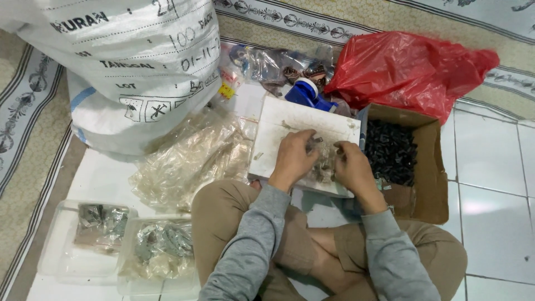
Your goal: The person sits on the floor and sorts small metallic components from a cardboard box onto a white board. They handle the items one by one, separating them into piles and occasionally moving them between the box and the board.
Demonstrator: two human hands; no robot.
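My left hand [293, 158] and right hand [351, 164] pinch small parts [323, 165] on the white board [290, 120]. I judge the board, resting on my knee, could tip and scatter them toward the box [426, 167].

Even, soft indoor light, mildly blurred

Glare is seen on the floor tiles [490, 206] at the right; shadows are kept faint, and fine detail is smeared throughout, most at the edges.
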